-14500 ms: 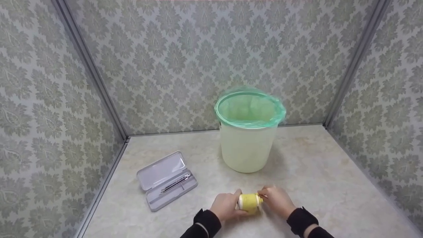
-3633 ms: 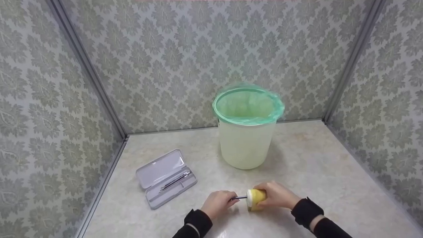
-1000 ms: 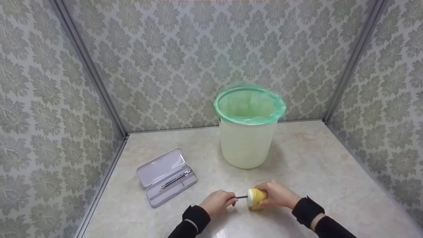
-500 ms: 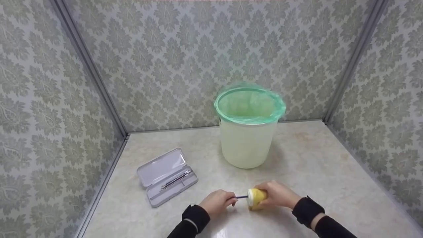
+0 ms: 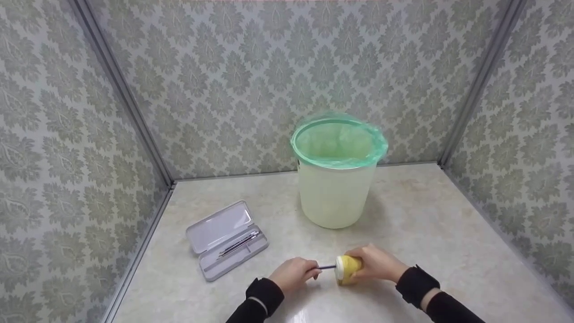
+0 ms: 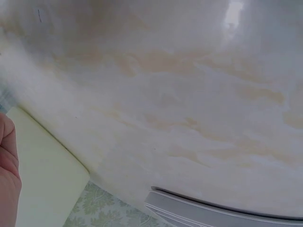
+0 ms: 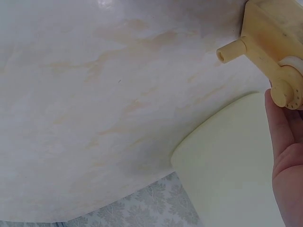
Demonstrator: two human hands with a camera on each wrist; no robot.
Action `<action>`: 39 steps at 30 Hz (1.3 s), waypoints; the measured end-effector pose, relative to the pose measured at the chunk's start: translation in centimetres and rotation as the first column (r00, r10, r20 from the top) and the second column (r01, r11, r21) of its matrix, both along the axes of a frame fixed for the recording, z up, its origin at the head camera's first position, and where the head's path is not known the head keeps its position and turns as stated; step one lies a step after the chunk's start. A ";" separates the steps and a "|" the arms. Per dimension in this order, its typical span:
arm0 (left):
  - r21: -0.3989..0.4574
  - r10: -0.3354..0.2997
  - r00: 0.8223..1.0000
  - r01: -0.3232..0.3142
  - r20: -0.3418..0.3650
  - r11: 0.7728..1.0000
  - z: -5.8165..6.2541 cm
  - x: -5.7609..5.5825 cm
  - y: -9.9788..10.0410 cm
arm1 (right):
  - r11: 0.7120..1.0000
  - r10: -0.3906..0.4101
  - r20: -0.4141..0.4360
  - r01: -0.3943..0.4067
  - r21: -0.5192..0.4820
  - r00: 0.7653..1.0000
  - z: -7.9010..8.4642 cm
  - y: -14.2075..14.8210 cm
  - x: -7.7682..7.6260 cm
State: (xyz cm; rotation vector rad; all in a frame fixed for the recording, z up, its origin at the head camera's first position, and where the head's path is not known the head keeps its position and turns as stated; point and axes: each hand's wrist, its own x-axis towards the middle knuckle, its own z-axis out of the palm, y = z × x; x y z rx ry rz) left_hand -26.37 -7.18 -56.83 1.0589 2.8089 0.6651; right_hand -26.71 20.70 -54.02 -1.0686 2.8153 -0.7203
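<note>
In the head view, my left hand (image 5: 292, 274) pinches a dark pencil (image 5: 328, 267) whose far end sits in the white-faced front of a yellow crank pencil sharpener (image 5: 344, 274). My right hand (image 5: 377, 265) grips the sharpener from its right side, low over the table. The right wrist view shows the sharpener's crank handle (image 7: 232, 50) sticking out from the back, with my fingers (image 7: 279, 123) up against the hub. Only the edge of my left hand shows in the left wrist view; the pencil is out of sight there.
An open grey pencil case (image 5: 210, 264) with several pencils (image 5: 240, 244) lies on the left of the table (image 5: 426, 215). Behind my hands stands a pale bin (image 5: 334, 197) lined with a green bag (image 5: 376, 150). Patterned walls (image 5: 251, 89) enclose the back and sides.
At first my left hand held the sharpener and my right fingers were at its other end; later my right hand grips it and my left holds the pencil in it. Over the last second, hardly any movement.
</note>
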 end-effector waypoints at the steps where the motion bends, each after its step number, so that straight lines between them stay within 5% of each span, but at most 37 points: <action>1: 0.001 0.001 1.000 -0.001 0.002 1.000 0.0 0.0 0.0 | 1.000 0.001 0.002 -0.001 -0.002 1.000 0.0 0.0 0.0; 39: 0.029 -0.014 1.000 0.015 -0.016 0.999 -0.4 0.0 -0.4 | 0.999 -0.035 0.084 0.037 -0.031 0.996 -0.1 -0.1 -0.2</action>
